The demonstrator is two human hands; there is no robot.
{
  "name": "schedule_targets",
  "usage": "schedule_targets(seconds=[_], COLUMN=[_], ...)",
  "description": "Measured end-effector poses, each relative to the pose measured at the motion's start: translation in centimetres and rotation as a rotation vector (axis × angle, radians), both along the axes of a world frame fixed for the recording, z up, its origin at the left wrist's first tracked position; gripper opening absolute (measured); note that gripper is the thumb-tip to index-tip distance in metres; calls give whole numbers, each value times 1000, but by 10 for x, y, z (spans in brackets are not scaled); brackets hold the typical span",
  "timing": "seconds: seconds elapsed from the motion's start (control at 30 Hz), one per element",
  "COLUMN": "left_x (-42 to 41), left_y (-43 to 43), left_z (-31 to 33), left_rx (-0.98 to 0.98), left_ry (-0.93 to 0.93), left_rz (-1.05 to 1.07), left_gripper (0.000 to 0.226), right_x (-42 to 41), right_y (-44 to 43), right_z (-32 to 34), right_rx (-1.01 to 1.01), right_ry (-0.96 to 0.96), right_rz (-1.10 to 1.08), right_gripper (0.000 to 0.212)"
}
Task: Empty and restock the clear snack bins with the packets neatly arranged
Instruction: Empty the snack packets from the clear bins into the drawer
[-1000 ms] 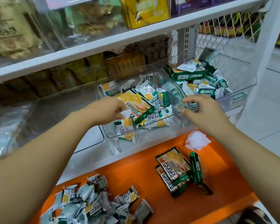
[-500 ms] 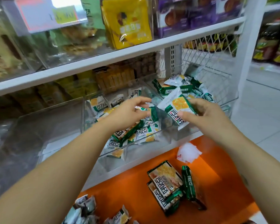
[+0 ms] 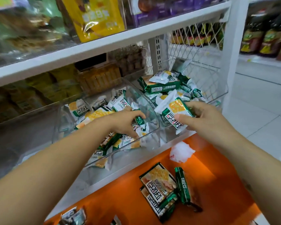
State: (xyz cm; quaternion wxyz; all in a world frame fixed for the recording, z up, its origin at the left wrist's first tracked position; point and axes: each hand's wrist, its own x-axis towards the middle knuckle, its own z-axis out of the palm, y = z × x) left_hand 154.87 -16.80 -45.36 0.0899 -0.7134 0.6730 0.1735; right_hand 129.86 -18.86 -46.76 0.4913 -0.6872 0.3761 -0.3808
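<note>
The left hand has sunk deeper into the clear plastic bin, curling round a crinkly green packet. At three o'clock, the right hand pinches a glossy flat packet.

- shop, snack aisle
- white shelf: bagged snacks above it, clear bins of identical packets below it
- bottles racked right of shelf

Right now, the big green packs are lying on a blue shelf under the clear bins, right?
Not quite. The shelf is orange, not blue; the head view shows it. The big green packs do lie on it, under the clear bins.
</note>
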Motion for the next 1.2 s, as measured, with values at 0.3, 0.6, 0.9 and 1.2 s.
schedule_targets(seconds=[0.3, 0.6, 0.9, 1.2], left_x=[3, 2, 5, 0], left_y=[6, 18, 27, 28], left_z=[-14, -19, 0, -3], left_rx=[-25, -103, 128, 186], left_ry=[-48, -14, 28, 16], left_rz=[-21, -41, -79, -40], left_gripper=[78, 82, 90, 96], right_x=[7, 6, 4, 5], right_y=[3, 3, 4, 6], right_z=[-2, 1, 3, 5], right_rx=[-50, -33, -32, -51], right_ry=[102, 77, 83, 105], right_rz=[14, 18, 28, 31], right_gripper=[21, 15, 16, 14])
